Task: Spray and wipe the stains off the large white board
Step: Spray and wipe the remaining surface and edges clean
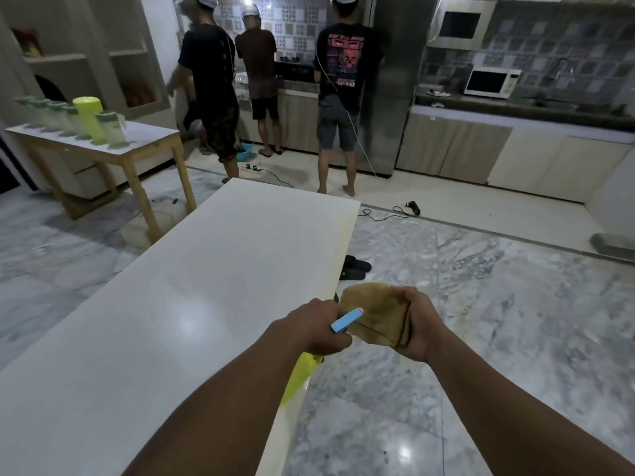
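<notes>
– So, where does the person stand with the white board (206, 286)?

– Both hands hover just past its right edge, near the near end. The left hand (316, 329) has its fingers curled round the top of the spray bottle (297, 383), whose yellow-green body hangs below the fist while the blue nozzle (347, 321) pokes out towards the cloth (372, 316). The right hand (417, 324) grips that brown cloth, folded and bunched, with fingers wrapped tight.

– What might go wrong?

– The nozzle points away from the board, at the cloth and the marble floor (481, 338) beyond. A squeeze now would likely wet the floor, and polished stone turns slick; the dark slippers (355, 267) lie right by that edge too.

– And the bottle itself?

– It looks held only by its head, so a loose grip could let it swing or drop against the board's edge.

– The stains?

– Hard to make out, apart from a faint yellowish tinge along the right edge. Wiping with a bunched cloth may well skip patches or smear them.
</notes>
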The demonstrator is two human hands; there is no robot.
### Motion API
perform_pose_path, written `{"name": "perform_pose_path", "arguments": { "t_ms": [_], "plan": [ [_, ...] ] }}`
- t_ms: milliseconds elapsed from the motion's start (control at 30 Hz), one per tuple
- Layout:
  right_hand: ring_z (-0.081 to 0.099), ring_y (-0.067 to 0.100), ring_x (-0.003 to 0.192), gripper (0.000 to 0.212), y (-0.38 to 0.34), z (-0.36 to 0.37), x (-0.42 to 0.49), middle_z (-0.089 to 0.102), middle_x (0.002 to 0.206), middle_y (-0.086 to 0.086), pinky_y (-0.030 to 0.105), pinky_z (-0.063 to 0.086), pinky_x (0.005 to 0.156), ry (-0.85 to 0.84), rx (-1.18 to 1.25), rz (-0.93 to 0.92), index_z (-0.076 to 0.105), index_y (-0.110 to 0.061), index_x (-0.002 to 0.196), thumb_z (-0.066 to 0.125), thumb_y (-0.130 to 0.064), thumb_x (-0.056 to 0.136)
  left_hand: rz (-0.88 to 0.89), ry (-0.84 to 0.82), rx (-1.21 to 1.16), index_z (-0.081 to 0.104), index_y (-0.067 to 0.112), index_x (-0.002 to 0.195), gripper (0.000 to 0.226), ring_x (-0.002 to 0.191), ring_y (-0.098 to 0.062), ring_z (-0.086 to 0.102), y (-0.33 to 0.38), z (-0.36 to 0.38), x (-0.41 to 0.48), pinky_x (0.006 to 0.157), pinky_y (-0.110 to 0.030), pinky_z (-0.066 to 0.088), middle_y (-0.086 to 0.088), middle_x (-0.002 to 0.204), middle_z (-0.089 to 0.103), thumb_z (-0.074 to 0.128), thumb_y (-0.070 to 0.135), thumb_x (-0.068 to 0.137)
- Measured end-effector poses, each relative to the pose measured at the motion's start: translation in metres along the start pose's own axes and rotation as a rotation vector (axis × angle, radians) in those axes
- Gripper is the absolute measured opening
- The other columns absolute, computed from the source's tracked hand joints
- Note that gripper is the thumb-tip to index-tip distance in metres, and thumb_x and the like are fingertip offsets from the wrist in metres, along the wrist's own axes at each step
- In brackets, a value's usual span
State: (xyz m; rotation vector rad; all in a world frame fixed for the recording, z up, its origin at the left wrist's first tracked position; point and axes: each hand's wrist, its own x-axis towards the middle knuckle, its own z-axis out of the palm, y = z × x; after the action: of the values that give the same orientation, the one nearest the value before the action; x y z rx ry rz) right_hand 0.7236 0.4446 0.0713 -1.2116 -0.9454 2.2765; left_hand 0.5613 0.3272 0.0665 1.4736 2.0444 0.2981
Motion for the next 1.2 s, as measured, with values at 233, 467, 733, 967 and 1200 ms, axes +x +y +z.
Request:
{"name": "perform_pose_path", "arguments": {
  "t_ms": [233, 467, 733, 967, 1200],
  "plan": [
    [0.076, 0.035, 0.078, 0.045, -0.081, -0.03, 0.099, 0.077, 0.094, 0.02, 0.045, 0.057, 0.071, 0.079, -0.092, 0.015, 0.071, -0.004, 0.101, 0.036, -0.032, 0.101, -0.06, 0.015, -0.033, 0.061, 0.016, 0.09, 0.021, 0.078, -0.022, 0.057, -0.002, -0.038, 0.102, 0.07, -0.034, 0.046, -0.007, 0.092, 0.066, 0.065, 0.036, 0.092],
    [0.072, 0.04, 0.093, 0.04, -0.146, -0.051, 0.226, 0.076, 0.101, 0.021, 0.051, 0.059, 0.075, 0.079, -0.306, 0.093, 0.067, -0.007, 0.115, 0.042, -0.035, 0.1, -0.156, 0.039, 0.005, 0.064, 0.016, 0.094, 0.023, 0.091, -0.03, 0.07, -0.014, -0.07, 0.207, 0.077, -0.039, 0.055, -0.007, 0.097, 0.071, 0.067, 0.039, 0.09],
    [0.068, 0.039, 0.095, 0.036, -0.237, -0.044, 0.37, 0.07, 0.107, 0.021, 0.048, 0.058, 0.075, 0.065, -0.509, 0.13, 0.063, -0.007, 0.112, 0.041, -0.034, 0.103, -0.196, 0.109, -0.11, 0.061, 0.015, 0.096, 0.02, 0.076, -0.017, 0.055, -0.019, -0.112, 0.311, 0.065, -0.025, 0.043, 0.001, 0.09, 0.061, 0.067, 0.035, 0.095],
    [0.069, 0.042, 0.098, 0.045, -0.285, -0.019, 0.476, 0.068, 0.112, 0.025, 0.053, 0.059, 0.077, 0.033, -0.596, 0.184, 0.059, -0.004, 0.118, 0.04, -0.042, 0.104, -0.236, 0.111, -0.148, 0.058, 0.025, 0.09, 0.017, 0.072, -0.009, 0.055, -0.059, -0.151, 0.39, 0.064, -0.022, 0.042, 0.01, 0.086, 0.058, 0.069, 0.038, 0.094],
    [0.064, 0.034, 0.095, 0.049, -0.325, 0.02, 0.563, 0.063, 0.109, 0.018, 0.038, 0.053, 0.07, 0.058, -0.793, 0.116, 0.052, -0.005, 0.126, 0.036, -0.046, 0.105, -0.255, 0.139, -0.191, 0.063, 0.017, 0.094, 0.02, 0.073, -0.014, 0.065, -0.087, -0.188, 0.448, 0.087, -0.043, 0.06, 0.007, 0.084, 0.065, 0.07, 0.036, 0.094]
  ]
}}
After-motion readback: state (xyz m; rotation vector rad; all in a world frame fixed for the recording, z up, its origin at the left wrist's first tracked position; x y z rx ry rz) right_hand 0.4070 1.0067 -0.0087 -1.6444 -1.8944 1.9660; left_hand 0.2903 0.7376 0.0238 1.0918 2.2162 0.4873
